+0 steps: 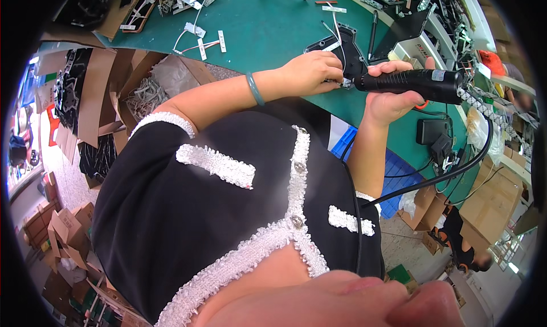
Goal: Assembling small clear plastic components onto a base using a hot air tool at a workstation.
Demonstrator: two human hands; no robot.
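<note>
The person's face [353,307] is nearest, both hands at a green table [256,33] beyond.
The right hand [384,103] grips a black handheld driver [421,83], its tip at the left hand's [310,74] curled fingers, whose hold I cannot make out; a black housing [356,49] lies beside them on the table.

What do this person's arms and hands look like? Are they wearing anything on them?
Both the left hand and right hand are gloveless. A smooth, round, grey-green bangle circles the left wrist; none shows on the right. The short black sleeves end in bumpy, frilly white trim, leaving both forearms uncovered.
</note>
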